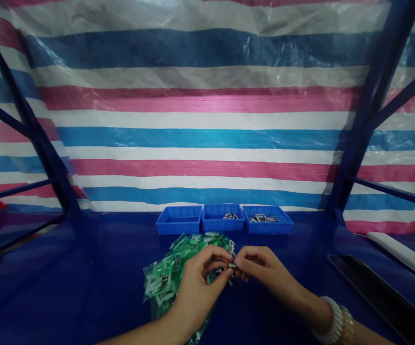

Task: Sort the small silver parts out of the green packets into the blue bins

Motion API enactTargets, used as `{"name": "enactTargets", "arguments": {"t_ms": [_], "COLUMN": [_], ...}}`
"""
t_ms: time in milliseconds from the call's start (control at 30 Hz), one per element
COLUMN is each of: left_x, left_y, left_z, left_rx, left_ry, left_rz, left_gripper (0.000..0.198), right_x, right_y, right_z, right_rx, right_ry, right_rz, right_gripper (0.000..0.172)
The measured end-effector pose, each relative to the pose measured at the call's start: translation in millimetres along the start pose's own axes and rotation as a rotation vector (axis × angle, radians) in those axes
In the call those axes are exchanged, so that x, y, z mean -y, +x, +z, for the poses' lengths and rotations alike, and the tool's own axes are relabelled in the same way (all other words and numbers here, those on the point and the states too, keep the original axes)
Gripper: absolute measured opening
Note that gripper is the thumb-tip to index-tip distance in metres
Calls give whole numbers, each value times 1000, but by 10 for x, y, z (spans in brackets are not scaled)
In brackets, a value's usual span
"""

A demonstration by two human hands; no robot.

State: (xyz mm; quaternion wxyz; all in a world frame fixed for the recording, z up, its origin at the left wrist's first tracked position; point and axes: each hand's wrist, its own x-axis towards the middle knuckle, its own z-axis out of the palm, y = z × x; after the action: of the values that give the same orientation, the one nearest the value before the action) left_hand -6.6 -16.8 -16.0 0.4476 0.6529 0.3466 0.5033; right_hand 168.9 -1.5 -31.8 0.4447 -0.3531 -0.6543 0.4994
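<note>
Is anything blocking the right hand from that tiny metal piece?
No, nothing visible does. The metal piece is at the left hand's fingertips, and the right hand's fingertips are right at it. The green bags lie around the left hand, not in between.

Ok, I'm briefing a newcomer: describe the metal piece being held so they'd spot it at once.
On the blue table, find the green heap of plastic packets. At its right side, the left hand and right hand meet. The metal piece is the small silvery one held at their fingertips, while other silvery bits lie in the middle tray and right tray behind.
</note>
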Motion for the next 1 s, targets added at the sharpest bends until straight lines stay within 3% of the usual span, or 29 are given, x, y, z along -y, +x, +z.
{"name": "enactTargets", "arguments": {"t_ms": [233,400,600,767,900,1000], "left_x": [6,-23,-55,-80,-69,-47], "left_y": [-16,-19,-34,-80,-108,-96], "left_z": [21,23,43,48,49,61], "left_rx": [15,-4,-23,-12,-2,-3], "left_ry": [86,45,-35,77,95,-24], "left_rz": [52,27,59,159,226,125], "left_gripper": [16,10,9,14,15,18], "right_x": [37,75,69,103,124,157], "right_y": [-46,-57,-44,-69,-66,-72], "right_z": [48,74,68,62,50,53], "right_rx": [-101,-128,36,72,-4,-117], "right_ry": [-16,2,256,344,322,188], "right_rz": [-40,-60,133,181,109,-56], "right_gripper": [11,12,32,22,17,19]}}
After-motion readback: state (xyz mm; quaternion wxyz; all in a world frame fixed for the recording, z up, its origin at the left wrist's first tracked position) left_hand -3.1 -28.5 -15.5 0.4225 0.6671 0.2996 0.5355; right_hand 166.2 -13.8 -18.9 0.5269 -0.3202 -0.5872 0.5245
